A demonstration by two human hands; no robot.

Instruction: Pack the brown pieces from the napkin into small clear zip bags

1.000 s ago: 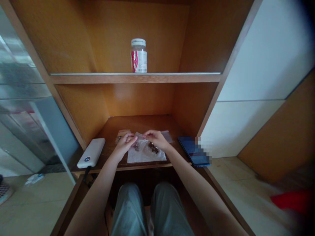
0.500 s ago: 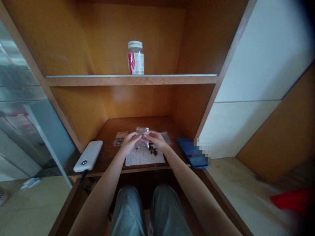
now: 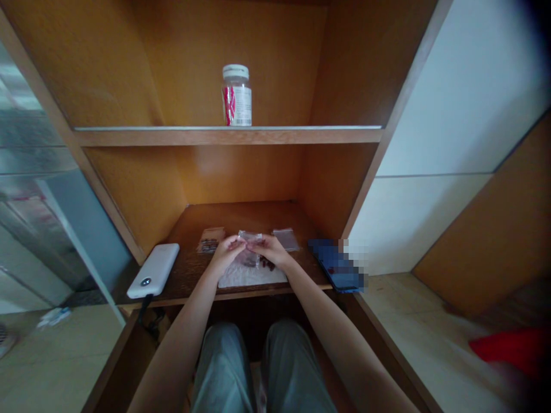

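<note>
Your left hand (image 3: 226, 255) and right hand (image 3: 270, 250) pinch a small clear plastic bag (image 3: 249, 240) between nearly meeting fingertips, up off the white paper sheet (image 3: 249, 279); dark reddish bits (image 3: 267, 264), seemingly loose, lie just below your right fingers.

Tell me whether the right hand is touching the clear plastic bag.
Touching: the head view shows the right hand with its fingertips pressed on the upper part of the clear plastic bag, no gap showing.
</note>
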